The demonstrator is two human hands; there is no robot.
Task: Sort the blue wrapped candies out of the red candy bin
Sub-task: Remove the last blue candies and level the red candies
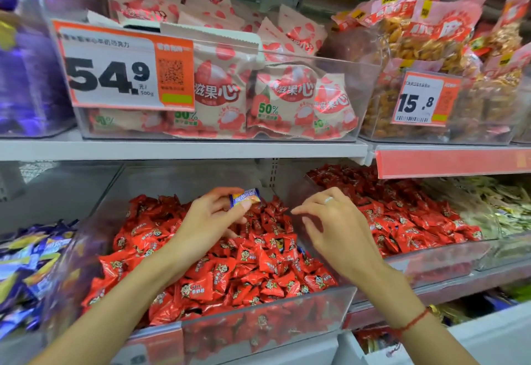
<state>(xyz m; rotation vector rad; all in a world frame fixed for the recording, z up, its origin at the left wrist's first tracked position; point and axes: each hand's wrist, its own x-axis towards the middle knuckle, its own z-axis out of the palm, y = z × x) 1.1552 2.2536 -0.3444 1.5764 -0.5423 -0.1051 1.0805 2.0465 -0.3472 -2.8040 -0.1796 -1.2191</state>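
Note:
A clear bin (pixel 258 311) on the lower shelf is heaped with red wrapped candies (pixel 247 267). My left hand (pixel 207 218) hovers over the heap and pinches one blue wrapped candy (pixel 245 197) between thumb and fingers, lifted above the red ones. My right hand (pixel 330 221) hangs over the right side of the same bin, fingers loosely curled and pointing left, holding nothing. A dark blue wrapper (pixel 280 245) peeks out among the red candies between my two hands.
A bin of blue and yellow wrapped candies (pixel 26 264) stands to the left. Another bin of red candies (pixel 402 212) is on the right, with pale green packets (pixel 494 209) beyond it. The upper shelf (pixel 184 149) holds pink-and-white snack bags and price tags close above.

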